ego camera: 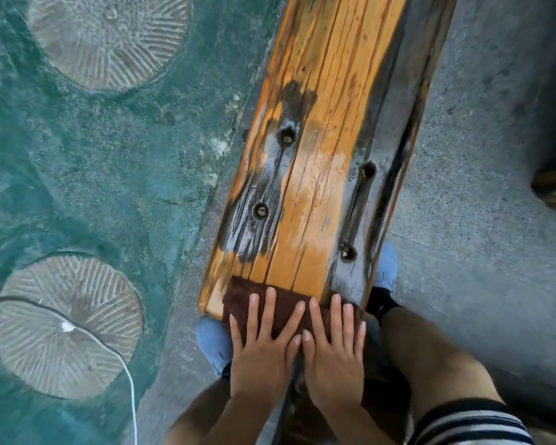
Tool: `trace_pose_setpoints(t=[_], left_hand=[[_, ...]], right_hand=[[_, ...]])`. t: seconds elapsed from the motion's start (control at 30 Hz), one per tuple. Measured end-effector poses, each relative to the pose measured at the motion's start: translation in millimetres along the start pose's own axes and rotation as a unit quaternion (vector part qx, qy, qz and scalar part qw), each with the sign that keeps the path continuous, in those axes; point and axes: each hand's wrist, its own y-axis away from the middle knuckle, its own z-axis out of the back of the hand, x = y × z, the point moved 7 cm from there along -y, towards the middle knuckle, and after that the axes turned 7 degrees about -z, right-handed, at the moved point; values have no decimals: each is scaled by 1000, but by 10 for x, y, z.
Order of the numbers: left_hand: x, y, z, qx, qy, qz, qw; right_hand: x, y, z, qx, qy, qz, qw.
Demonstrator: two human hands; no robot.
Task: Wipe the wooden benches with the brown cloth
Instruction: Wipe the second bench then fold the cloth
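Left hand [264, 345] and right hand [334, 351] are both flat, fingers spread, pressing side by side on the brown cloth [243, 293], not gripping it. Cloth sits across the near end of the wooden table [321, 107], which has dark wet-looking patches [254, 194] further up.

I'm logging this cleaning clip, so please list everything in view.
bench: one, orange-brown with dark worn patches, centre, running away from the person
bolt holes: four, dark, in the bench top
cloth: one, brown, near end of bench, under both hands
discs: two, grey, ribbed, set in the teal ground at left
cord: one, white, across the lower disc
pavement: grey, right of bench
shoes: two, blue, either side of the bench
left hand: flat on cloth, fingers spread
right hand: flat on cloth, beside the left
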Motion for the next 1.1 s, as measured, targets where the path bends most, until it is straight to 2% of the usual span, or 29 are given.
trace_pose_setpoints(t=[0.27, 0.4, 0.93, 1.1], left_hand=[[56, -249, 102, -44, 71, 73, 994], [136, -665, 314, -65, 41, 57, 995], [238, -2199, 1221, -63, 25, 15, 998], [227, -2520, 1379, -80, 21, 27, 996]], right_hand=[[23, -335, 217, -27, 1, 27, 999], [182, -791, 459, -57, 0, 29, 998], [480, -2309, 1225, -80, 15, 33, 996], [556, -2627, 1421, -93, 15, 45, 995]])
